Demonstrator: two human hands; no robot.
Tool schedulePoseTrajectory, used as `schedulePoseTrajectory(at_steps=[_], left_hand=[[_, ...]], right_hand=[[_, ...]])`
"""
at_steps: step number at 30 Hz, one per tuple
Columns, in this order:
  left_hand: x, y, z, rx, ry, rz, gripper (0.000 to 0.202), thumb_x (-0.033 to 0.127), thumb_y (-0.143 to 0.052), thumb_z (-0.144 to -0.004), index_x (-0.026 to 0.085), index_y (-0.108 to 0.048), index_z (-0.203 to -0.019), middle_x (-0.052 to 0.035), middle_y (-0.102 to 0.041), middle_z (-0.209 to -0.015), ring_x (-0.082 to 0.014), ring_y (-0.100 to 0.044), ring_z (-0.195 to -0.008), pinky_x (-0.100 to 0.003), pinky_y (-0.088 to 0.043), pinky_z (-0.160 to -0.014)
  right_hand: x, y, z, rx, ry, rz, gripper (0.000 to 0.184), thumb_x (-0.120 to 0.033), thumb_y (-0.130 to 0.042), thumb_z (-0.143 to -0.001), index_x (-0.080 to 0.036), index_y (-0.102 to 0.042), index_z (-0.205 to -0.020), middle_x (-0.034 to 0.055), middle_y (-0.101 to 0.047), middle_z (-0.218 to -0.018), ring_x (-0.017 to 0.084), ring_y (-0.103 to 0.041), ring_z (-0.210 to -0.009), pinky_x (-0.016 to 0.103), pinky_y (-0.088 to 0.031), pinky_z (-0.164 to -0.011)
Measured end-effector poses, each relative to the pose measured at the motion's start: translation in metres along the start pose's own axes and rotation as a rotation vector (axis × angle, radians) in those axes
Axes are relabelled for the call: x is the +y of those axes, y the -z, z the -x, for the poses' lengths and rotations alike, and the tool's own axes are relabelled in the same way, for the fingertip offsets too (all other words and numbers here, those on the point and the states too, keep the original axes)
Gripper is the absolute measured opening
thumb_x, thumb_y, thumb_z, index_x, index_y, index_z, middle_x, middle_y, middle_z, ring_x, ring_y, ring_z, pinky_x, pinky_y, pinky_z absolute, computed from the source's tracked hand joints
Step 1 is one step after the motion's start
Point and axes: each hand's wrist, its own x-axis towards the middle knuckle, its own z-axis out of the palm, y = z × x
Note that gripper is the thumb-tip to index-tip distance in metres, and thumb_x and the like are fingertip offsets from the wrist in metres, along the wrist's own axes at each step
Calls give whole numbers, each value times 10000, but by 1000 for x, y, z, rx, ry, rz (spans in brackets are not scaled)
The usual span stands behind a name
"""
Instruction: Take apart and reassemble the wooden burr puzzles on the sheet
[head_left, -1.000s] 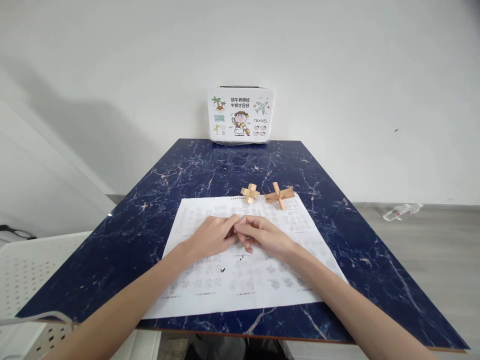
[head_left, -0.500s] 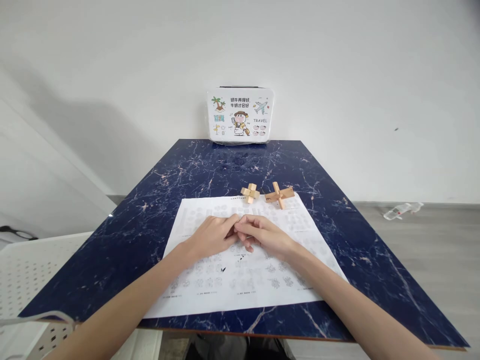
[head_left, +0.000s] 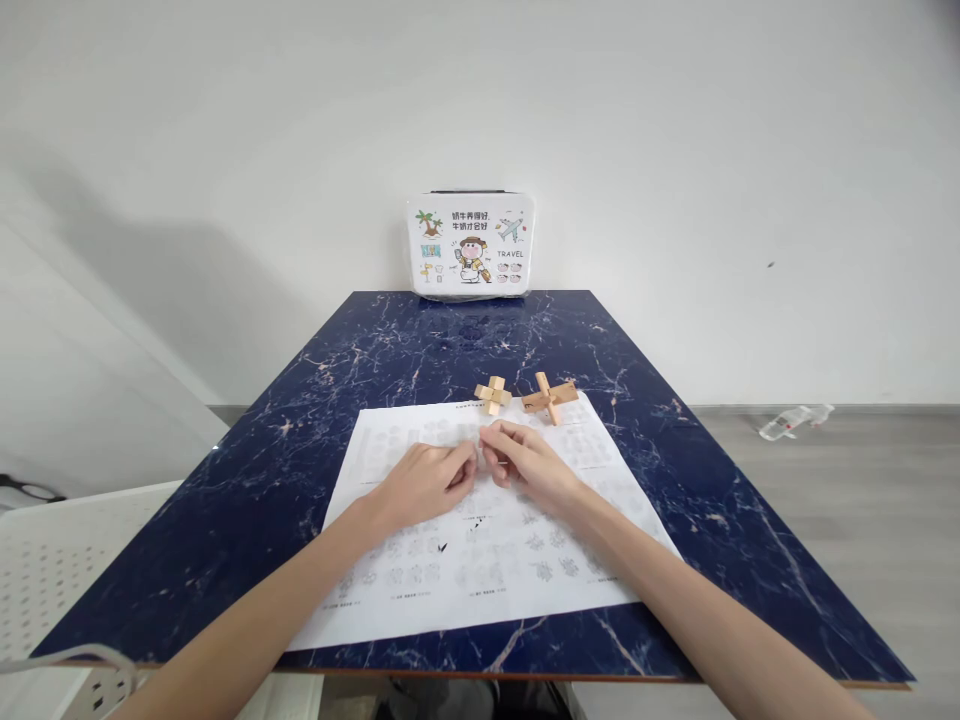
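My left hand and my right hand rest on a white printed sheet in the middle of the dark blue marble table. Both hands have their fingers curled in, and the fingertips are a little apart from each other. Nothing shows inside either hand. Just beyond my right hand lie two wooden burr puzzles at the sheet's far edge: a light one and a darker, larger one. Neither hand touches them.
A white case with cartoon travel pictures stands against the wall at the table's far edge. A white perforated chair is at the lower left. A clear plastic bottle lies on the grey floor to the right.
My hands, which touched at the fingertips, have drawn slightly apart, and my right hand has shifted a bit forward. The view has tilted a little.
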Motion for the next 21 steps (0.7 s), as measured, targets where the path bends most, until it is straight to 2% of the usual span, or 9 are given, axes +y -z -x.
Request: schedulePoseTrajectory(at_steps=[6, 12, 16, 21], left_hand=[[3, 2, -1, -1, -21, 8, 101, 171, -470, -968, 206, -513, -884, 64, -580, -607, -104, -510, -478, -241, -366, -553], [7, 6, -1, 5, -24, 19, 116, 150, -464, -955, 201, -516, -864, 69, -548, -583, -94, -474, -470, -238, -357, -551], [9, 9, -1, -1, -23, 35, 135, 137, -454, -945, 197, -506, -836, 69, -534, -572, -84, -435, -450, -237, -350, -543], [10, 10, -1, -3, -33, 59, 138, 145, -449, -943, 199, -509, -831, 71, -518, -556, -79, -424, -435, -232, -356, -533]], right_hand=[[-4, 11, -9, 187, 2, -302, 464, -596, -839, -778, -193, -611, -795, -74, -380, -609, 68, -308, -481, 218, -235, -402], [-4, 33, -15, 238, 59, -538, 460, -643, -727, -869, -197, -617, -840, -84, -298, -594, 82, -234, -460, 206, -248, -344], [-2, 47, -19, 205, 89, -566, 419, -616, -674, -926, -211, -588, -859, -90, -293, -582, 80, -244, -444, 170, -284, -344], [0, 52, -24, 203, 98, -517, 380, -525, -761, -887, -222, -539, -832, -100, -271, -588, 69, -241, -437, 145, -266, -338]])
